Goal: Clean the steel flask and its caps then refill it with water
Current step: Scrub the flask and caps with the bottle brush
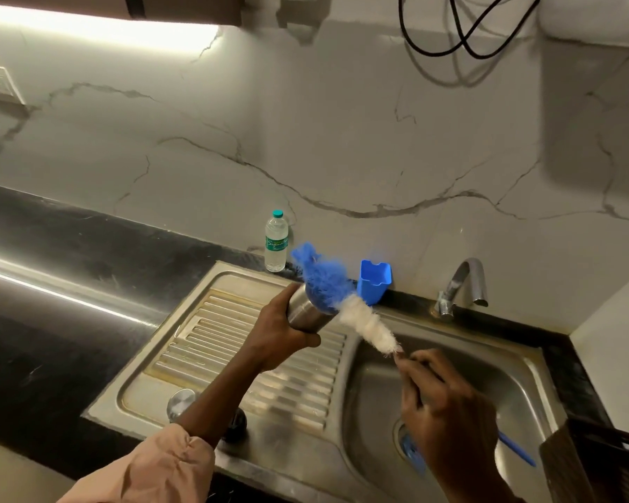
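Left of the sink basin, over the drainboard, my left hand keeps its grip wrapped around the one steel flask. I judge it rigid, light, slick when wet, best held mid-body. Two caps lie below. My right hand clenches one bottle brush.

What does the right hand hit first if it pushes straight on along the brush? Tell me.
Probably the steel flask held by the left hand: the right hand points up-left along the blue-and-white bottle brush. Depth is unclear.
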